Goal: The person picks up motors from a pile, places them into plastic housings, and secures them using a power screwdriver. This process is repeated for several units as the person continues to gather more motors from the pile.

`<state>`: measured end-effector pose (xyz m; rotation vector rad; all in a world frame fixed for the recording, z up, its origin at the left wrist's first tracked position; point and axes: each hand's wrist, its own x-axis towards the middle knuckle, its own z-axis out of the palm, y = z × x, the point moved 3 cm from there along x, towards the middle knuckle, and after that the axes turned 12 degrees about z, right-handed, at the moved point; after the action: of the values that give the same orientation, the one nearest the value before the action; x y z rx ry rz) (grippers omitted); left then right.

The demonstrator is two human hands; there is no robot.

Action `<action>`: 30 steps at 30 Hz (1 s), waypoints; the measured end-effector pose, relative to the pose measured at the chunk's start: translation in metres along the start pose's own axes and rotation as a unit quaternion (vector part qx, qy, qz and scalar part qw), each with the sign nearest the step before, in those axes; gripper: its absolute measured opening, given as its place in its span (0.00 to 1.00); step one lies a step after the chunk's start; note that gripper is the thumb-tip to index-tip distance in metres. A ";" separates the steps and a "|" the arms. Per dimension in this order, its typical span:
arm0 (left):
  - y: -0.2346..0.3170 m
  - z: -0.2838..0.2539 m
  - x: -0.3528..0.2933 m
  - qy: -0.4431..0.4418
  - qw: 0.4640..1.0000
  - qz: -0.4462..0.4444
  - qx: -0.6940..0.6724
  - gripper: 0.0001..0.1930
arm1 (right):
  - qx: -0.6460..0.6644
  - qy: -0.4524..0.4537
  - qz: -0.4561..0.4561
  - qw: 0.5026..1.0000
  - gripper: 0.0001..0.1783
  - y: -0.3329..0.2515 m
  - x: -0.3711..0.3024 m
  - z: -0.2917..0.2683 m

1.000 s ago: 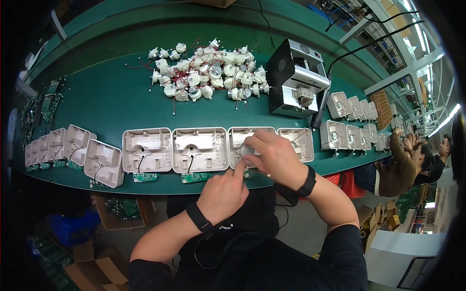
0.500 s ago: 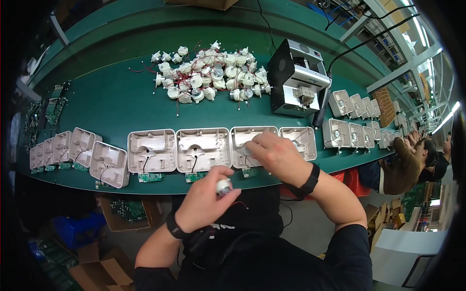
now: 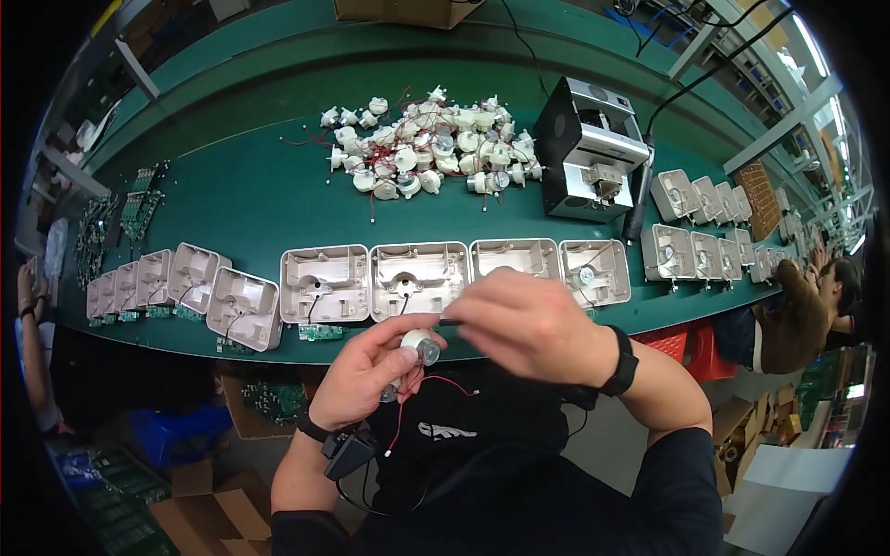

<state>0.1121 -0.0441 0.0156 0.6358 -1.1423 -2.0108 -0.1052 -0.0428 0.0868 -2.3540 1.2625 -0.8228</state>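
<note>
My left hand (image 3: 366,375) is closed around a small white motor (image 3: 417,341) with a clear, shiny end. Below its fingers a second such motor (image 3: 389,391) shows in part. Red and dark wires (image 3: 440,378) with small white plugs dangle from the grip. Just to the right hovers my right hand (image 3: 533,324), palm down, its fingers smeared by motion. Behind it lies a white plastic housing (image 3: 514,250), partly covered. Further left are two more open housings, one (image 3: 419,278) nearest my left hand and another (image 3: 324,283), each with a dark cable inside.
A heap of white motors (image 3: 436,148) lies at the back. Right of it stands a black-and-silver machine (image 3: 593,153). More housings (image 3: 243,308) line both sides of the green bench, some at right (image 3: 669,252) with motors fitted. Circuit boards (image 3: 139,204) lie far left.
My right hand has come out of the third housing toward my left hand. My left hand has turned, so its motors and hanging wires show. The whole view has shifted slightly.
</note>
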 end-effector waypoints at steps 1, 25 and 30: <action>-0.002 -0.002 -0.001 0.001 1.000 0.003 0.002 0.19 | 0.000 0.000 -0.003 1.000 0.18 -0.003 0.005 0.004; -0.017 -0.063 -0.065 0.042 0.919 -0.038 -0.391 0.30 | -0.069 -0.097 0.063 0.991 0.20 0.010 0.046 0.057; -0.017 -0.059 -0.093 0.243 0.924 -0.085 -0.284 0.17 | -0.159 -0.122 0.024 0.979 0.14 0.020 0.056 0.076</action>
<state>0.2049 0.0050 -0.0219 0.8736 -0.1952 -2.0265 -0.0456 -0.0988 0.0354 -2.5586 1.4237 -0.3188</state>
